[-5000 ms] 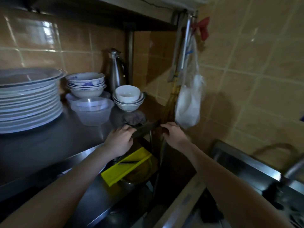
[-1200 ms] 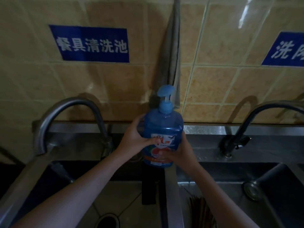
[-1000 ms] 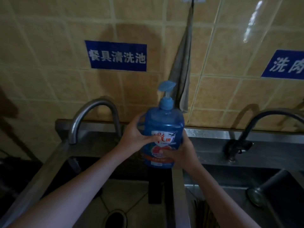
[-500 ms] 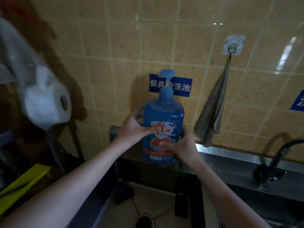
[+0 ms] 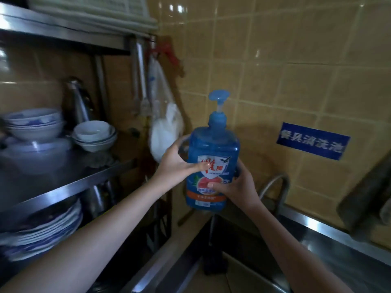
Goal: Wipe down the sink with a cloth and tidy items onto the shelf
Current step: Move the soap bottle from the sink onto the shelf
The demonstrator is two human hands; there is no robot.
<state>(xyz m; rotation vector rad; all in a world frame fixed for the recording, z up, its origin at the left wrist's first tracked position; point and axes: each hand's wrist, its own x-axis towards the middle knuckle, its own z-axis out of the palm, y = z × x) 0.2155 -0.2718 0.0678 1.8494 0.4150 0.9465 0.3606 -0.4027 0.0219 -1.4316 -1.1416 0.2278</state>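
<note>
I hold a big blue pump bottle of dish soap [image 5: 213,153] upright in the air with both hands. My left hand [image 5: 176,163] grips its left side, thumb across the label. My right hand [image 5: 237,187] cups its lower right side. The bottle hangs above the left corner of the steel sink [image 5: 213,261], just right of the metal shelf [image 5: 69,185]. A grey cloth [image 5: 366,193] hangs on the tiled wall at the far right, partly cut off by the frame's edge.
The shelf holds stacked bowls [image 5: 94,135], a clear plastic container [image 5: 36,153] and a steel flask [image 5: 78,100]; plates [image 5: 42,231] are stacked on the level below. A white bag [image 5: 165,127] hangs from the shelf post. A tap [image 5: 277,185] stands behind the bottle.
The view has swung left from the sink and taps toward the shelf. Both hands have carried the soap bottle left and up off the sink divider.
</note>
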